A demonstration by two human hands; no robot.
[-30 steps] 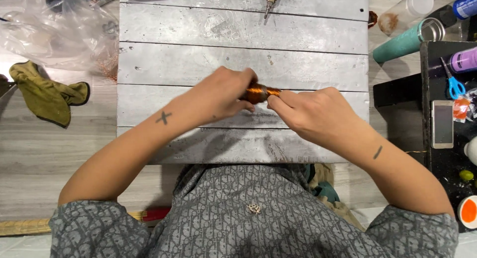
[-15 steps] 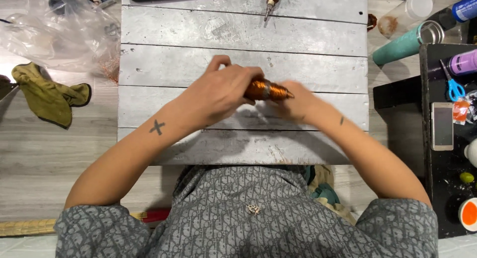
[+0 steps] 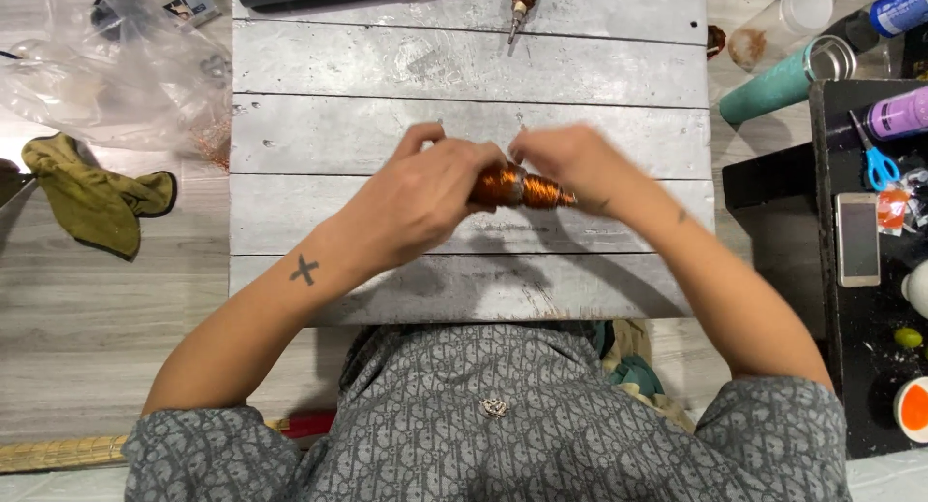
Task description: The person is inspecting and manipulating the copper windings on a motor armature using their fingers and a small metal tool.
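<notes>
Since the frame 0.5 s ago, both hands sit slightly higher over the board (image 3: pixel 387 67) and the right hand has rolled, its fingers now lifted above the coil (image 3: pixel 522 186); the coil stays between the 2 hands at board centre, held just above the planks.

Left hand (image 3: pixel 425 198): fingers closed round the left end of the coil; grip firm. Right hand (image 3: pixel 570 164): at the right end, thumb and fingers near or on the copper winding; motion blur hides whether they pinch it, so contact cannot be told.

Progress, judged: winding already covers most of the visible core; the copper looks dense and even; the hands are at work on it, so the job reads as late but unfinished; how much is left cannot be told.

Surroundings: rotor shaft (image 3: pixel 522 0) at the board's top edge; plastic bag (image 3: pixel 106 67) and green cloth (image 3: pixel 92 198) to the left; teal tube (image 3: pixel 773 86), scissors (image 3: pixel 878 159) and phone (image 3: pixel 856 239) to the right; all well apart from the hands; nothing stands in the way.
</notes>
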